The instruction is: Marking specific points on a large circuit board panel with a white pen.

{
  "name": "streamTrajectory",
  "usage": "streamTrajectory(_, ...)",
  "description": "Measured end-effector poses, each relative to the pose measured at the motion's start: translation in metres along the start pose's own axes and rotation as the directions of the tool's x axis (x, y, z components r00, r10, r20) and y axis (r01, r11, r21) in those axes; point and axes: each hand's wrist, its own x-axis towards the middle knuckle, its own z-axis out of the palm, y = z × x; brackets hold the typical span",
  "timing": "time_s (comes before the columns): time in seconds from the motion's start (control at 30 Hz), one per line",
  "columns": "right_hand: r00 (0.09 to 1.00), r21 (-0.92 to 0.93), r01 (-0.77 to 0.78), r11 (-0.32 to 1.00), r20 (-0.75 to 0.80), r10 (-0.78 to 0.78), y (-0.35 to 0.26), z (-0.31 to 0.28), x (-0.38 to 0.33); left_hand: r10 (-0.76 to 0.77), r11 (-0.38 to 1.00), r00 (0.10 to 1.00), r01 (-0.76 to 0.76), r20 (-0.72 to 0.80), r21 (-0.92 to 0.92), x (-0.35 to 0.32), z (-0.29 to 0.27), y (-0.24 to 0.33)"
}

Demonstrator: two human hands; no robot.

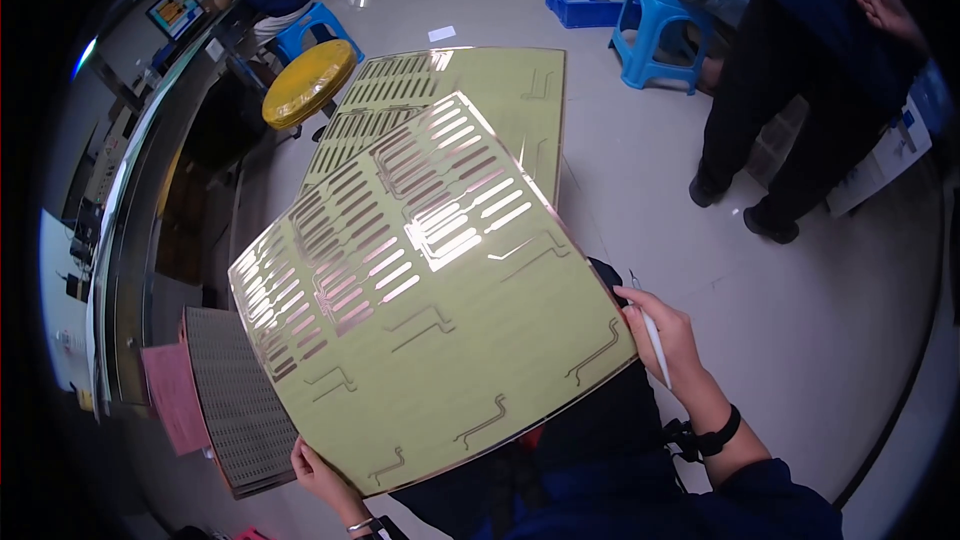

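The yellow-green slotted sheet (420, 310) is gripped at its near edge by the left hand (322, 477) and at its right edge by the right hand (668, 335), which also clasps a white pen (655, 340), above open grey floor (640, 190), a pink card (172, 395) lying left.

The thin flexible sheet (430, 310) that the hands are holding is looking like a matt yellow-green film carrying glossy copper-coloured metal strips and traces, which are catching the light as bright pinkish glare, and a second sheet (500, 100) of the same finish is lying behind it. The slim pen-like tool (655, 340) in the right hand (665, 335) is appearing as smooth white plastic, while the perforated tray (235, 410) at the lower left is showing a dull grey mesh surface beside a matt pink paper sheet (172, 395). The floor (800, 320) is gleaming as smooth, polished pale grey, the blue stool (660, 25) is reading as shiny moulded plastic, and the round yellow seat (310, 80) is shining softly.
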Motion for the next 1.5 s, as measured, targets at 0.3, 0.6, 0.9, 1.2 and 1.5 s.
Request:
streamTrajectory(0.3,0.878,-0.234,0.431,0.871,-0.113,-0.465,0.006,0.001,0.020,-0.028,0.998,0.999,0.026,0.019,0.058,0.000,-0.002,0.011)
streamTrajectory(0.6,0.921,-0.026,0.388,0.921,-0.016,-0.389,0.009,0.022,0.027,-0.057,0.991,0.998,0.056,0.009,0.121,-0.004,0.004,0.026)
streamTrajectory(0.9,0.908,-0.048,0.415,0.909,-0.038,-0.417,0.016,0.027,0.026,-0.037,0.992,0.999,0.037,-0.004,0.123,-0.004,0.005,0.018)
streamTrajectory(1.2,0.892,-0.065,0.446,0.893,-0.051,-0.449,0.018,0.027,0.027,-0.038,0.995,0.999,0.038,0.006,0.091,-0.002,0.002,0.015)
streamTrajectory(1.5,0.897,-0.055,0.435,0.899,-0.057,-0.438,0.019,0.027,0.026,-0.038,0.995,0.999,0.037,0.003,0.092,-0.005,0.003,0.017)
